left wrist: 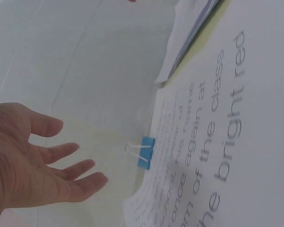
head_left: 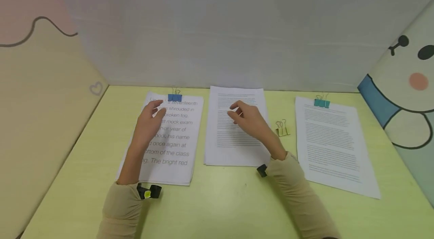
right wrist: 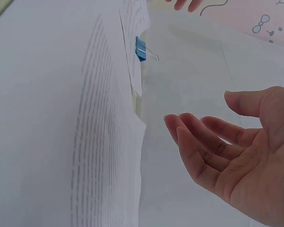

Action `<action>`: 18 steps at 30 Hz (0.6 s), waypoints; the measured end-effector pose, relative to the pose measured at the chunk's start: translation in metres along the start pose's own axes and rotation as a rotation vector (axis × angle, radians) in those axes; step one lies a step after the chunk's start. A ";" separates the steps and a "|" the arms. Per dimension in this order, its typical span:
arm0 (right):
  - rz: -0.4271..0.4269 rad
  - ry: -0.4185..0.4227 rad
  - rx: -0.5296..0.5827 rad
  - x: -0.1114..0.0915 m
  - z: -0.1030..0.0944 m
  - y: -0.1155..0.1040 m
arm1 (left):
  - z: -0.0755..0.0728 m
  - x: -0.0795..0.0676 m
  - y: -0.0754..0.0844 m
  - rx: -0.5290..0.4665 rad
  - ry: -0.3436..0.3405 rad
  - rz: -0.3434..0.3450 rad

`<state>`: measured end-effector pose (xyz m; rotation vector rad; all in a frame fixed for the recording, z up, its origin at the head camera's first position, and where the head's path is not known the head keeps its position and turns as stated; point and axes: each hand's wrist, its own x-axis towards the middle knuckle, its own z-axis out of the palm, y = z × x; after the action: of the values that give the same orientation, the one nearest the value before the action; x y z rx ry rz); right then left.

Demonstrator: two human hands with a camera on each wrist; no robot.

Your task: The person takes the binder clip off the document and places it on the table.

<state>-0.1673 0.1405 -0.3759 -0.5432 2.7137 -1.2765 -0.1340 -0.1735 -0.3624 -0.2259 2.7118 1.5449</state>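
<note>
My left hand point(head_left: 147, 121) hovers over the left stack of large-print paper point(head_left: 173, 173), its fingers relaxed and holding nothing. A blue binder clip point(head_left: 174, 97) grips that stack's top edge, just beyond the fingertips. In the left wrist view the same clip point(left wrist: 146, 153) shows its wire handles standing out from the paper. Over the middle stack of small-print paper point(head_left: 234, 156) is my right hand point(head_left: 249, 118), loosely curved with nothing in it. No clip shows on the middle stack. Right of it, a yellow binder clip point(head_left: 282, 129) lies on the table.
On the right lies another printed stack point(head_left: 332, 148) with a teal binder clip point(head_left: 321, 103) on its top edge. The pale yellow table point(head_left: 217, 209) meets a white back panel point(head_left: 237, 24). Painted side walls point(head_left: 44, 92) stand left and right.
</note>
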 end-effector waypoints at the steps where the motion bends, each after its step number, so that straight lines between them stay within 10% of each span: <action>1: 0.007 -0.008 0.024 0.002 0.004 -0.002 | -0.004 0.000 -0.003 0.006 0.005 -0.018; 18: 0.293 -0.129 0.187 0.023 0.065 -0.026 | -0.025 0.004 -0.035 0.195 -0.040 -0.239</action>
<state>-0.1664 0.0703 -0.3968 -0.1916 2.4243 -1.3429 -0.1316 -0.2133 -0.3795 -0.4876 2.6643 1.2025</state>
